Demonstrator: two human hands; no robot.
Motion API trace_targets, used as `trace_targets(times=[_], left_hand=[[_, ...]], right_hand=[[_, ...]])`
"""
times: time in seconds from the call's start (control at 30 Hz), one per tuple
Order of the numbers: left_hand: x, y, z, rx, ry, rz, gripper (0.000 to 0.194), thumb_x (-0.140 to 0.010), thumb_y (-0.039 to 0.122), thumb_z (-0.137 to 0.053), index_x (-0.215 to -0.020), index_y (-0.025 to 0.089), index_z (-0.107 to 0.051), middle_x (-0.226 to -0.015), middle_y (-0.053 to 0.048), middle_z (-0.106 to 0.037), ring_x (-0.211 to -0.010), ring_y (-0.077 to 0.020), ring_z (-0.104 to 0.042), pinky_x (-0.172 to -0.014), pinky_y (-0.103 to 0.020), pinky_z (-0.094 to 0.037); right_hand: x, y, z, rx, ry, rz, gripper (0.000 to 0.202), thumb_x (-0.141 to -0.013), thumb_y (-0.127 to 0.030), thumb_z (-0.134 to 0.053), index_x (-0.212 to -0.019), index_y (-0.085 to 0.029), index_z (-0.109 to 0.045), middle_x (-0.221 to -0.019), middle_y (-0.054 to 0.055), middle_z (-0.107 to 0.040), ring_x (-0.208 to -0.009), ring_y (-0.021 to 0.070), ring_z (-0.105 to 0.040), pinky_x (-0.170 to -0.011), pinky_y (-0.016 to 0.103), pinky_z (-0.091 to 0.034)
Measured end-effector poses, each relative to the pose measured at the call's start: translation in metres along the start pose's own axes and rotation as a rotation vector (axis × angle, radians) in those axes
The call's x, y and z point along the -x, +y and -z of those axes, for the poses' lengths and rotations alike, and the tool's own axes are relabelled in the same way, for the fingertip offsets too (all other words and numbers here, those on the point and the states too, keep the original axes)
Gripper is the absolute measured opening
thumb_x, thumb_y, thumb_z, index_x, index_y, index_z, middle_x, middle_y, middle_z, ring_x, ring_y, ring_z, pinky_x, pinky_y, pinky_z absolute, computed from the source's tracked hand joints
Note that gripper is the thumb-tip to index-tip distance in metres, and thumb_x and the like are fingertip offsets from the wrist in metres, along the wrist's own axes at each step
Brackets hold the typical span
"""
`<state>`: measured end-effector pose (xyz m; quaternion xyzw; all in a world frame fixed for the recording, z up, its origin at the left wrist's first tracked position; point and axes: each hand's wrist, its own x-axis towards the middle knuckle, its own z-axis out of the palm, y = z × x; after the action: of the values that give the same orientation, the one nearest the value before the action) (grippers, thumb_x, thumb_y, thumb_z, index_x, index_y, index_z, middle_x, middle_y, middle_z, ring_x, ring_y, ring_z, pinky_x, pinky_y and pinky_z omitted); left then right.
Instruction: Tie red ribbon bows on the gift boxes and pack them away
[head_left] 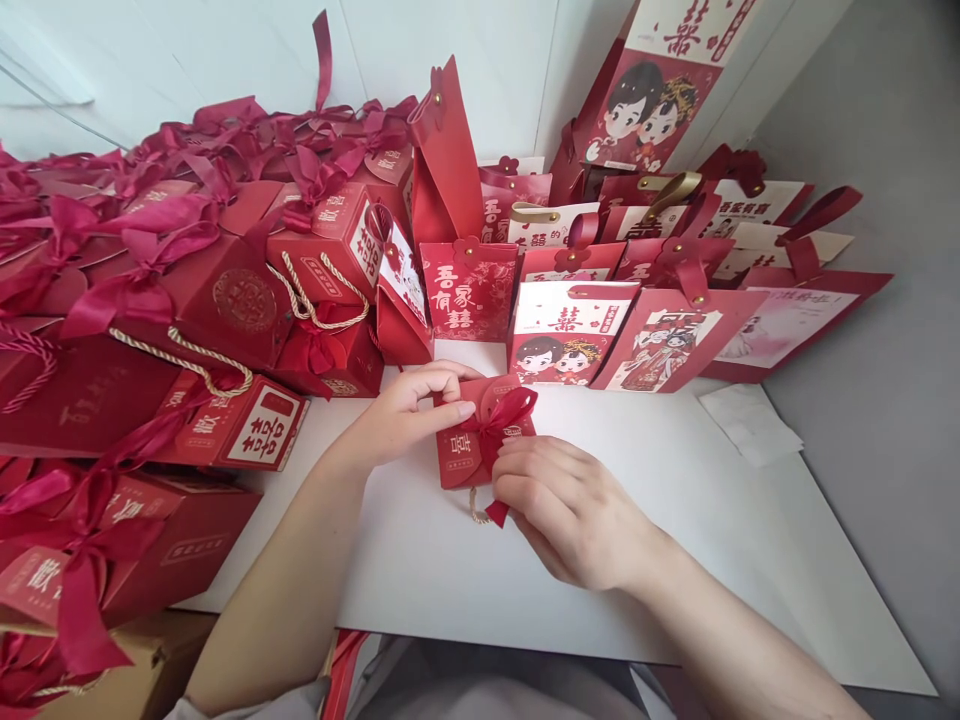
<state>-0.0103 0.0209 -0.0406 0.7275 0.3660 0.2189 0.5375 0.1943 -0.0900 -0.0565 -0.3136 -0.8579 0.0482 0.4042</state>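
Note:
A small red gift box (459,450) with a red ribbon bow (501,416) lies on the white table (675,560) in the middle of the view. My left hand (409,408) rests on its top left, fingers pressing the lid flap. My right hand (568,508) grips the box's lower right side, near the bow's tail and a short gold cord (475,512) that sticks out below.
Piles of red ribbon-tied boxes (187,300) fill the left side. A row of red paper gift bags (570,330) stands behind the box against the wall. A white paper scrap (750,422) lies at the right. A cardboard carton (150,665) sits at the lower left.

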Motion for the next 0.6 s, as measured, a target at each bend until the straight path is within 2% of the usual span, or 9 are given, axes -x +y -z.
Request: trace_targets(times=[0.13,0.27,0.37,0.47,0.6], left_hand=[[-0.001,0.001,-0.001,-0.066,0.015,-0.043,0.036,-0.089,0.032,-0.067,-0.066,0.018,-0.042,-0.121,-0.008,-0.066,-0.11,-0.0228,-0.061,-0.097,-0.035,-0.042],[-0.001,0.004,-0.004,-0.115,0.036,-0.097,0.044,-0.081,0.036,-0.076,-0.068,0.02,-0.037,-0.113,-0.01,-0.067,-0.104,-0.0234,-0.062,-0.091,-0.034,-0.045],[-0.002,0.005,-0.006,-0.096,0.034,-0.063,0.049,-0.076,0.039,-0.081,-0.067,0.02,-0.036,-0.113,-0.009,-0.067,-0.103,-0.0233,-0.062,-0.089,-0.033,-0.046],[-0.001,0.007,-0.007,-0.093,0.035,-0.003,0.052,-0.074,0.042,-0.083,-0.068,0.02,-0.036,-0.114,-0.008,-0.066,-0.102,-0.0228,-0.061,-0.086,-0.032,-0.045],[0.001,0.009,-0.009,-0.123,0.049,0.043,0.052,-0.074,0.045,-0.082,-0.069,0.02,-0.038,-0.117,-0.008,-0.066,-0.103,-0.0228,-0.06,-0.085,-0.032,-0.045]], right_hand=[[0.0,0.002,-0.001,-0.008,-0.011,-0.002,0.022,-0.094,-0.004,-0.044,-0.101,-0.018,-0.059,-0.092,0.009,-0.073,-0.087,0.0215,-0.067,-0.083,0.038,-0.06],[0.001,0.003,-0.003,0.022,-0.009,0.02,0.018,-0.094,-0.005,-0.05,-0.102,-0.017,-0.061,-0.092,0.009,-0.074,-0.089,0.0216,-0.068,-0.084,0.038,-0.058],[0.003,-0.004,-0.008,0.046,0.066,-0.051,0.017,-0.093,-0.005,-0.057,-0.104,-0.017,-0.06,-0.092,0.007,-0.075,-0.079,0.0199,-0.067,-0.072,0.035,-0.054],[0.004,-0.015,-0.016,-0.102,0.161,-0.196,0.019,-0.094,-0.004,-0.053,-0.107,-0.018,-0.057,-0.092,0.008,-0.074,-0.079,0.0181,-0.068,-0.07,0.031,-0.054],[0.004,-0.023,-0.023,-0.183,0.14,-0.209,0.02,-0.094,-0.004,-0.048,-0.104,-0.02,-0.055,-0.093,0.009,-0.073,-0.081,0.0193,-0.067,-0.071,0.032,-0.055]])
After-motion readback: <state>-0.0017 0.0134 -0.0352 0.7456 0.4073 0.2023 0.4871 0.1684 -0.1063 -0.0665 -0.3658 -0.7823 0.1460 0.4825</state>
